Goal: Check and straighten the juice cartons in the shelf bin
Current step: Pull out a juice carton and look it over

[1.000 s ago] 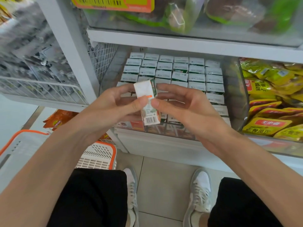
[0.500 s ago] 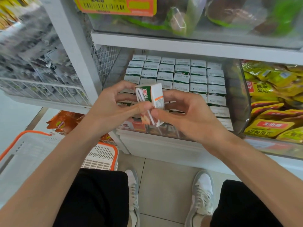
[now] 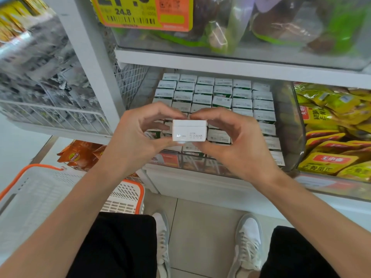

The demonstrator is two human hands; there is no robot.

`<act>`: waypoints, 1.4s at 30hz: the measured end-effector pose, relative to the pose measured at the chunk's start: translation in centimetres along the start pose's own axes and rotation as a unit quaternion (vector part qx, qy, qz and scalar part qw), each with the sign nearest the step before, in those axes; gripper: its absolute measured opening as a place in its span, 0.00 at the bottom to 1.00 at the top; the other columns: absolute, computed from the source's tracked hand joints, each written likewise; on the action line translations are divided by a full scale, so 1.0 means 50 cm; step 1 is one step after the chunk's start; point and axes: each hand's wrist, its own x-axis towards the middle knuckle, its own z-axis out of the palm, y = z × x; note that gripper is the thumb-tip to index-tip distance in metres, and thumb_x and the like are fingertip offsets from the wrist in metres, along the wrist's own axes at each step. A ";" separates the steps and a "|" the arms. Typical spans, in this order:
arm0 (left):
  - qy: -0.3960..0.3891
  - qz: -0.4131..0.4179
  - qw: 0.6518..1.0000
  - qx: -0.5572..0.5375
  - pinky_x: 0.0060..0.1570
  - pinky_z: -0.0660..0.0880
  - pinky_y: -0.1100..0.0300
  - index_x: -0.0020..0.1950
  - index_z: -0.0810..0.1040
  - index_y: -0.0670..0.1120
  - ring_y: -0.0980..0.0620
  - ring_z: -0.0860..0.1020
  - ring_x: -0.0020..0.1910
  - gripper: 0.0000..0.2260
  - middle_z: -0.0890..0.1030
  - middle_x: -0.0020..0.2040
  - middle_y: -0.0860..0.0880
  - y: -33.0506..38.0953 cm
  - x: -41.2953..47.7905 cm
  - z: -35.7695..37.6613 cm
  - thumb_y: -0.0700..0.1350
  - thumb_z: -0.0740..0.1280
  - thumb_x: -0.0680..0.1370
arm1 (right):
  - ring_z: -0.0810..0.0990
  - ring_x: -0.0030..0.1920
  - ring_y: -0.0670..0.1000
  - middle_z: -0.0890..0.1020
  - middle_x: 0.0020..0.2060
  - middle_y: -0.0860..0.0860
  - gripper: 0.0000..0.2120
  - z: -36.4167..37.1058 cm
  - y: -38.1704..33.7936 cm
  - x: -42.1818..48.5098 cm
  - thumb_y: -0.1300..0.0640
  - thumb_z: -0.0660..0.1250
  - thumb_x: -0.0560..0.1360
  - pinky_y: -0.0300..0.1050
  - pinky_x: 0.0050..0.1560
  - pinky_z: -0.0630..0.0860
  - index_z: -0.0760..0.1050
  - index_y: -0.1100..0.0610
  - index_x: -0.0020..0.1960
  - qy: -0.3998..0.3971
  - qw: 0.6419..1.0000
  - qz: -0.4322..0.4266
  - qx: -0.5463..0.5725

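Note:
A small white juice carton [image 3: 189, 130] is held in front of the shelf bin, its white top with printed date facing me. My left hand [image 3: 136, 135] grips its left side and my right hand [image 3: 234, 141] grips its right side, fingers curled over the top and thumbs below. Behind them the clear shelf bin [image 3: 289, 125] holds several rows of upright juice cartons [image 3: 222, 95] with white tops and green sides. My hands hide the front rows.
Yellow snack packets [image 3: 331, 125] fill the bin to the right. A wire basket [image 3: 52, 115] of silvery packs sits on the left. An orange-rimmed white shopping basket [image 3: 124, 195] stands on the floor by my left leg. A shelf [image 3: 220, 61] with a price tag [image 3: 140, 13] hangs overhead.
The carton has been turned in both hands from showing its barcode side and straw to showing its white top with the date. The hands rose slightly and moved closer to the bin.

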 end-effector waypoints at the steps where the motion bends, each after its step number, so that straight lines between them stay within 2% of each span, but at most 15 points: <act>1: 0.002 0.001 1.000 0.002 0.57 0.81 0.62 0.58 0.84 0.47 0.57 0.84 0.60 0.17 0.87 0.56 0.55 0.000 0.000 0.000 0.40 0.80 0.70 | 0.83 0.65 0.50 0.87 0.59 0.48 0.21 0.001 0.003 0.000 0.69 0.80 0.72 0.54 0.71 0.77 0.83 0.56 0.63 0.003 1.000 -0.003 -0.002; 7: 0.001 -0.015 1.000 0.003 0.58 0.80 0.65 0.62 0.83 0.49 0.60 0.84 0.59 0.20 0.87 0.56 0.60 0.001 -0.001 0.000 0.42 0.80 0.72 | 0.86 0.61 0.46 0.88 0.57 0.46 0.20 0.004 -0.006 0.001 0.64 0.79 0.75 0.47 0.66 0.81 0.82 0.55 0.66 -0.005 0.999 0.036 0.024; 10: -0.002 -0.038 0.999 -0.006 0.57 0.80 0.66 0.74 0.77 0.51 0.61 0.85 0.57 0.26 0.88 0.55 0.60 0.000 -0.001 0.004 0.49 0.76 0.76 | 0.89 0.52 0.47 0.90 0.51 0.48 0.19 0.006 -0.020 0.008 0.60 0.76 0.78 0.39 0.54 0.83 0.80 0.48 0.67 0.016 0.987 0.125 0.097; 13: -0.012 -0.061 0.998 -0.020 0.56 0.81 0.64 0.79 0.70 0.56 0.59 0.86 0.53 0.24 0.88 0.51 0.59 0.000 -0.002 0.005 0.52 0.67 0.82 | 0.89 0.50 0.52 0.90 0.49 0.51 0.19 0.004 -0.025 0.009 0.54 0.73 0.81 0.43 0.50 0.86 0.76 0.44 0.71 0.000 0.961 0.231 0.153; 16: -0.023 -0.045 0.999 0.009 0.47 0.82 0.63 0.77 0.73 0.57 0.57 0.86 0.51 0.18 0.88 0.49 0.58 -0.002 -0.003 0.003 0.49 0.61 0.87 | 0.89 0.45 0.54 0.90 0.48 0.57 0.14 -0.002 -0.027 0.012 0.52 0.72 0.82 0.40 0.43 0.84 0.79 0.52 0.67 -0.016 0.924 0.305 0.231; 19: -0.036 -0.048 0.998 0.005 0.44 0.82 0.61 0.74 0.77 0.54 0.53 0.86 0.53 0.16 0.88 0.55 0.56 -0.003 -0.001 0.007 0.48 0.61 0.87 | 0.89 0.42 0.53 0.89 0.47 0.62 0.14 -0.007 -0.029 0.018 0.50 0.70 0.83 0.39 0.39 0.83 0.85 0.58 0.60 -0.033 0.896 0.347 0.276; 22: -0.037 -0.044 0.998 0.000 0.41 0.77 0.71 0.73 0.78 0.52 0.56 0.85 0.47 0.16 0.87 0.57 0.57 -0.001 0.001 0.012 0.47 0.61 0.86 | 0.89 0.40 0.53 0.88 0.46 0.62 0.15 -0.009 -0.025 0.020 0.48 0.68 0.84 0.39 0.39 0.84 0.85 0.59 0.60 -0.036 0.882 0.363 0.298; 24: -0.034 -0.042 0.999 0.000 0.38 0.76 0.72 0.73 0.78 0.52 0.61 0.83 0.42 0.15 0.87 0.55 0.56 0.000 0.001 0.013 0.47 0.61 0.86 | 0.89 0.41 0.53 0.89 0.47 0.62 0.15 -0.009 -0.024 0.020 0.48 0.69 0.83 0.38 0.39 0.84 0.85 0.58 0.60 -0.037 0.884 0.360 0.295; 27: -0.035 -0.057 0.998 -0.015 0.42 0.82 0.64 0.74 0.77 0.54 0.61 0.85 0.47 0.16 0.88 0.49 0.57 0.000 -0.001 0.010 0.49 0.61 0.86 | 0.89 0.43 0.53 0.89 0.47 0.59 0.12 -0.003 -0.027 0.019 0.49 0.71 0.82 0.38 0.40 0.83 0.83 0.55 0.61 -0.026 0.900 0.337 0.275; 29: -0.033 -0.061 0.997 -0.030 0.46 0.79 0.70 0.77 0.71 0.56 0.62 0.85 0.46 0.20 0.88 0.46 0.57 0.001 -0.001 0.007 0.51 0.64 0.84 | 0.89 0.46 0.53 0.90 0.48 0.55 0.11 0.002 -0.028 0.016 0.51 0.72 0.82 0.38 0.44 0.83 0.78 0.48 0.64 -0.011 0.926 0.299 0.229; 31: -0.027 -0.074 0.996 -0.050 0.54 0.79 0.69 0.80 0.67 0.57 0.60 0.87 0.51 0.28 0.89 0.50 0.56 0.000 0.000 0.001 0.51 0.69 0.80 | 0.89 0.47 0.51 0.90 0.47 0.51 0.17 0.009 -0.026 0.015 0.55 0.73 0.81 0.37 0.47 0.83 0.75 0.45 0.67 -0.002 0.955 0.243 0.173; 33: -0.018 -0.077 0.996 -0.038 0.59 0.79 0.66 0.79 0.68 0.56 0.59 0.86 0.55 0.33 0.88 0.53 0.57 -0.004 -0.001 -0.008 0.50 0.74 0.75 | 0.89 0.46 0.47 0.89 0.46 0.49 0.18 0.017 -0.025 0.017 0.59 0.75 0.79 0.35 0.47 0.82 0.75 0.47 0.66 -0.005 0.973 0.187 0.133; 37: 0.000 -0.048 0.999 0.022 0.65 0.76 0.64 0.65 0.81 0.58 0.64 0.83 0.61 0.22 0.86 0.58 0.65 -0.006 -0.012 -0.026 0.48 0.77 0.71 | 0.87 0.55 0.43 0.87 0.54 0.46 0.17 0.030 -0.017 0.021 0.63 0.78 0.76 0.40 0.57 0.83 0.78 0.51 0.61 -0.033 0.996 0.080 0.034; 39: 0.010 -0.050 0.999 0.020 0.65 0.79 0.61 0.61 0.82 0.57 0.63 0.82 0.62 0.19 0.86 0.58 0.64 -0.008 -0.020 -0.033 0.46 0.78 0.71 | 0.85 0.59 0.44 0.87 0.57 0.44 0.18 0.039 -0.015 0.024 0.60 0.79 0.76 0.44 0.61 0.82 0.78 0.52 0.63 -0.040 0.999 0.029 -0.021; 42: 0.021 -0.066 0.997 0.024 0.66 0.78 0.55 0.60 0.82 0.55 0.62 0.82 0.62 0.19 0.86 0.58 0.63 -0.014 -0.031 -0.047 0.42 0.79 0.72 | 0.84 0.59 0.45 0.86 0.58 0.42 0.19 0.058 -0.012 0.032 0.59 0.79 0.76 0.47 0.60 0.82 0.80 0.52 0.65 -0.038 0.997 -0.033 -0.057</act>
